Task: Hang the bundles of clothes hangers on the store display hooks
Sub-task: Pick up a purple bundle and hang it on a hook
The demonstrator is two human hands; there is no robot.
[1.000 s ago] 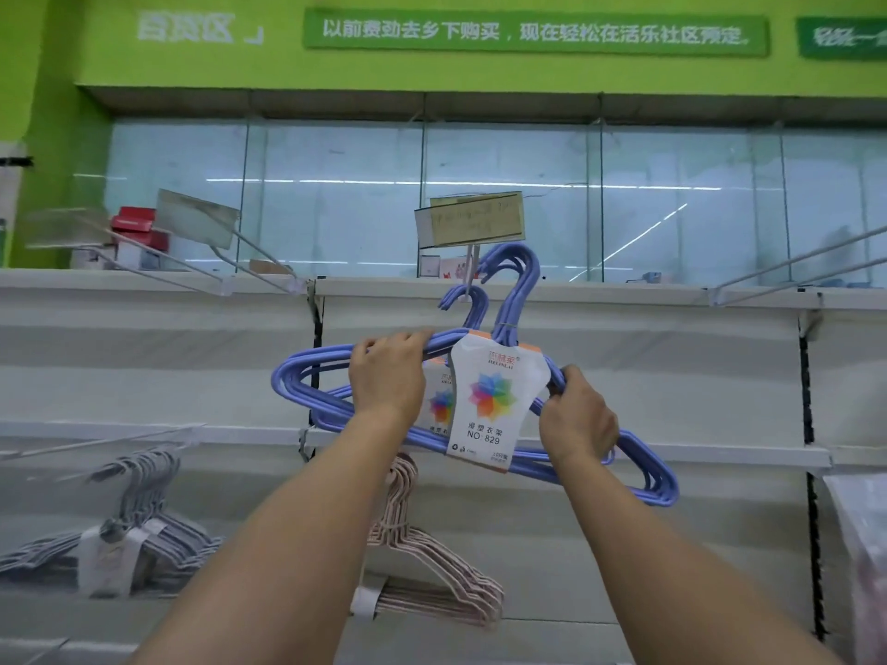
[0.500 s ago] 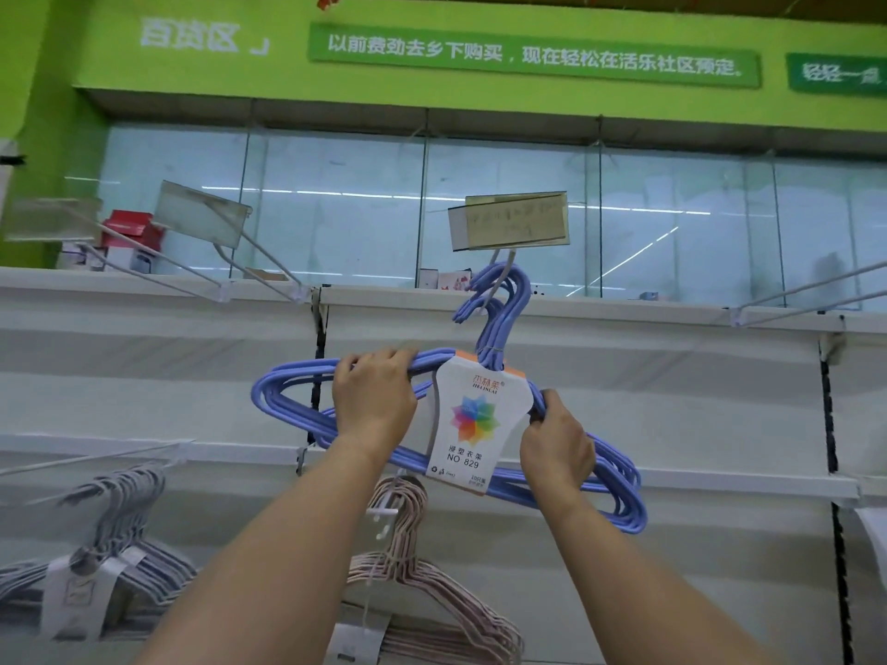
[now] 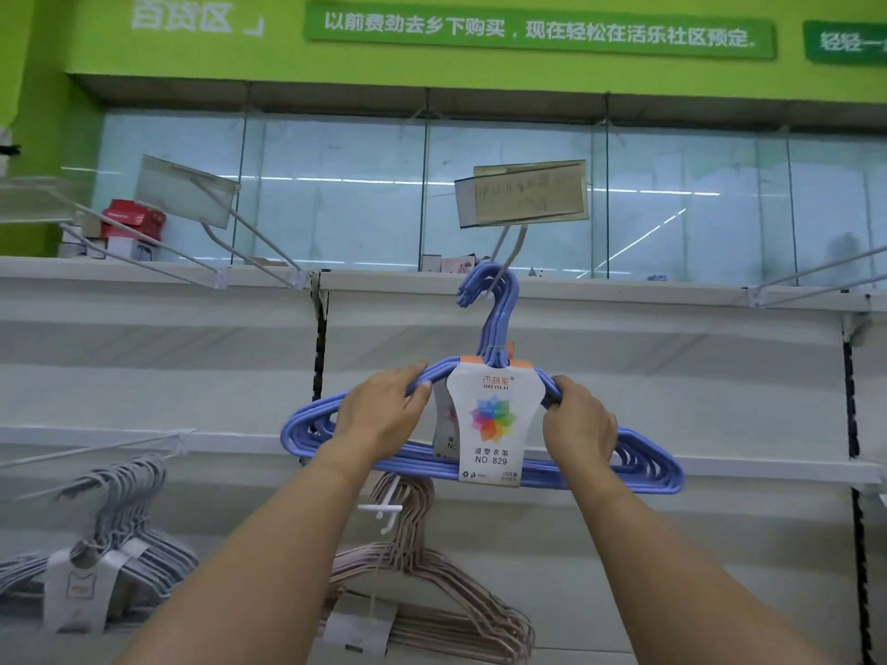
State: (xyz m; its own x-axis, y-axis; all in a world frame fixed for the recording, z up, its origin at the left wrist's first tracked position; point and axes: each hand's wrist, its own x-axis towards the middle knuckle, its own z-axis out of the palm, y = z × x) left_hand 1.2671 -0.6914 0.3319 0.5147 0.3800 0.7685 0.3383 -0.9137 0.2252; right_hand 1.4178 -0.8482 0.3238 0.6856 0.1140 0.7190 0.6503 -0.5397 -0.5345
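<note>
Both the left hand [image 3: 384, 415] and right hand [image 3: 578, 419] grasp the light, stiff bundle of blue plastic-coated hangers [image 3: 638, 465] by its shoulders, its hooks at twelve o'clock over the white wire display hook [image 3: 509, 254].

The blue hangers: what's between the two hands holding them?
In the head view, the white label card with a rainbow flower sits on the blue hangers, between the left hand and right hand.

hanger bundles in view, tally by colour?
Blue bundles: 2, held together by the left hand and the right hand, hook ends at the display hook
Pink bundles: 1
Grey bundles: 1, possibly more packed behind
Total: 4
</note>
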